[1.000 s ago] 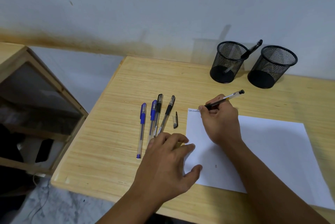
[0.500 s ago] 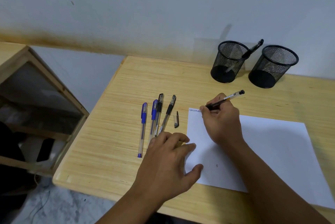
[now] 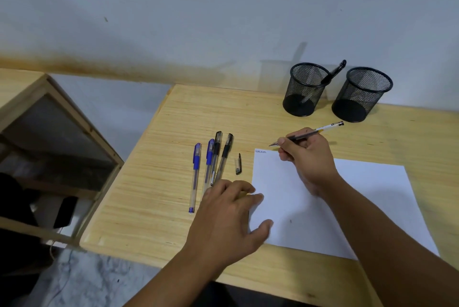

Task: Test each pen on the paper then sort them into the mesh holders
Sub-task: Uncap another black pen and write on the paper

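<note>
Wooden worktop (image 3: 154,182) fills centre frame. Right hand (image 3: 308,157) grips black pen (image 3: 313,134) w/ tip just off paper (image 3: 372,202) top-left corner. Left hand (image 3: 228,219) open, flat, thumb on paper's left edge. Four pens (image 3: 211,165) centre; mesh holders (image 3: 360,95) upper right.

The left hand (image 3: 229,217) lies palm down with its fingers (image 3: 242,188) loosely spread and its thumb stretched out to the right, the bare forearm running back toward the lower edge of the view. The right hand (image 3: 306,157) is curled in a writing grip around a slim clear-barrelled pen with a black grip (image 3: 310,134), knuckles up, its bare forearm slanting back to the lower right.
</note>
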Demonstrator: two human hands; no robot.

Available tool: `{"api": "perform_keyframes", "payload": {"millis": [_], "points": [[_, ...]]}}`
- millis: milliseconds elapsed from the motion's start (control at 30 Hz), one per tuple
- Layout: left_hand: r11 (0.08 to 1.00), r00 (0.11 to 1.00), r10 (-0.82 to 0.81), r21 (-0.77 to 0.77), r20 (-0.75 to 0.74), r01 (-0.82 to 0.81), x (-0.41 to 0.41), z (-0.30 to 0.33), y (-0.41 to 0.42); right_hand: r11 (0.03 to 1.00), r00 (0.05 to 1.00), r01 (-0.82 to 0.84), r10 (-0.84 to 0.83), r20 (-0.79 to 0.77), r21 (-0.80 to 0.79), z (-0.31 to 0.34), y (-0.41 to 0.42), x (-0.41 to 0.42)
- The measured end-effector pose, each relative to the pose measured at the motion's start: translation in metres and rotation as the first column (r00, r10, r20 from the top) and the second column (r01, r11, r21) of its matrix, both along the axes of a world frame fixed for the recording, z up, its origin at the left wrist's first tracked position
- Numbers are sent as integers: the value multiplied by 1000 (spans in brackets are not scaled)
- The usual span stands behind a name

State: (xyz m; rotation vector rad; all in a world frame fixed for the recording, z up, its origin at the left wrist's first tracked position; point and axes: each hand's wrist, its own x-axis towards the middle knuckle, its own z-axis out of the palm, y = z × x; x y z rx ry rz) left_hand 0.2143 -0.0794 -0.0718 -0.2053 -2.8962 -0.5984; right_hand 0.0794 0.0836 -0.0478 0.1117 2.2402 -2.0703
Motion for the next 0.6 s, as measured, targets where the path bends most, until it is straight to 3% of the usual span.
{"api": "perform_keyframes", "payload": {"millis": [233,400,600], "points": [[998,1000,6,56,4,-6,2,5,2,999,999,20,-19,-38,29,13,19,15],[970,991,108,226,-82,-87,-8,16,-4,1000,999,15,-15,-30,24,15,38,49],[938,941,333,120,-56,-325,-49,23,-12,998,998,47,-49,-41,-33,18,60,95]]}}
